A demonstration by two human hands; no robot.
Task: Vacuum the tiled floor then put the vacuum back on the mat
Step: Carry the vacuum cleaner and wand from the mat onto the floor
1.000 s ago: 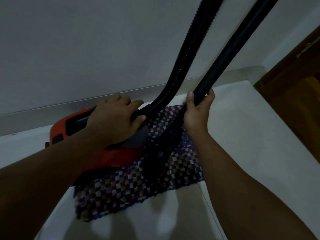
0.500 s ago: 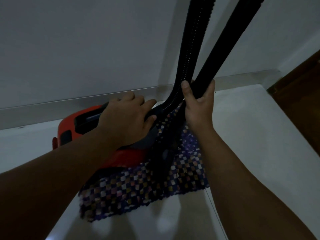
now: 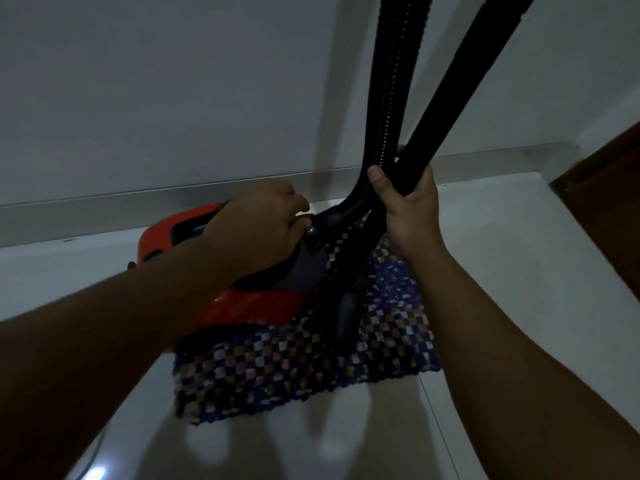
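Hands come first in this view, one on each part of the machine. The left hand (image 3: 263, 223) lies over the top of the red vacuum (image 3: 242, 306), with its fingers curled down round the dark handle part near the place where the hose joins the body. The right hand (image 3: 408, 209) grips the smooth black wand (image 3: 460, 88); the thumb is on the near side and the other fingers wrap behind the tube. The ribbed black hose (image 3: 391, 98) rises just beside the wand, and the two nearly touch at the level of the right hand. Both go up and out of the top edge of the picture.

The lower part of the wand goes down in front of the vacuum body and ends on the checkered mat (image 3: 294, 368), but the nozzle there is dark and I cannot tell its shape. The vacuum body rests on the far left part of the mat, with its rear end reaching past the mat edge toward the wall (image 3: 173, 91).

The mat lies on the pale tiled floor (image 3: 519, 271), close to the grey skirting at the foot of the wall. At the right edge stands a brown wooden door (image 3: 609, 202).
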